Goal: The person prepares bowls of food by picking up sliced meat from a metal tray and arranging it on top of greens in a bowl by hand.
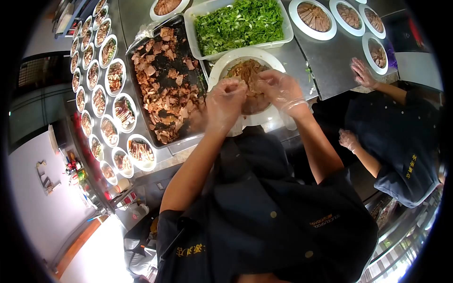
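Both my hands wear clear plastic gloves and meet over a wide-rimmed white bowl (219, 70). Sliced brown meat (250, 70) is bunched up in the bowl's middle. My left hand (226, 103) is closed, its fingertips pinched at the left edge of the meat. From the other side, my right hand (284, 92) curls its fingers onto the same slices. More meat lies below the hands inside the bowl. The fingertips partly cover where the slices are gripped.
Left of the bowl is a black tray (165, 65) of chopped meat. Behind stands a white tub (189, 28) of chopped greens. Several filled plates (125, 113) line the far left; others (292, 19) sit at right. A co-worker's gloved hand (362, 73) is near the right counter edge.
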